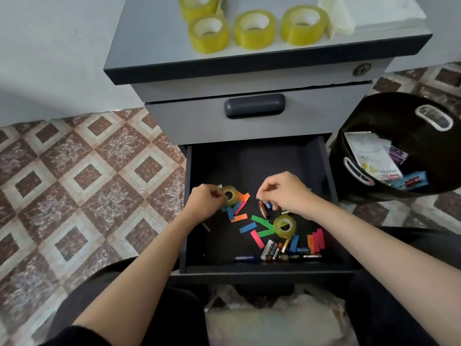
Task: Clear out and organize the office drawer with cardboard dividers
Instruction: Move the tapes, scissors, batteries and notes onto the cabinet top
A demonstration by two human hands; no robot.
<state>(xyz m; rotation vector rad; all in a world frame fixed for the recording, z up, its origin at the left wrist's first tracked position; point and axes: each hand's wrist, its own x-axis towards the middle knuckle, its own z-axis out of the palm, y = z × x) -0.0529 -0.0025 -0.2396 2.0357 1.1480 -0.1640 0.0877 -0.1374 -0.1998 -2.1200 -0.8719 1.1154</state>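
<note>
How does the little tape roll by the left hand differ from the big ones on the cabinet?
The little tape roll, pinched by the left hand, is smaller and narrower than the big tape rolls. It lies in the drawer among coloured strips; they stand on the cabinet top. Both are yellowish tape.

Rear tape roll [197,6] cropped; labels on batteries [273,253] unreadable.

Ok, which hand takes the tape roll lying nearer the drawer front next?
Right. The right hand sits just behind that tape roll, pinching at the batteries. The left hand is across the drawer, gripping the other roll.
</note>
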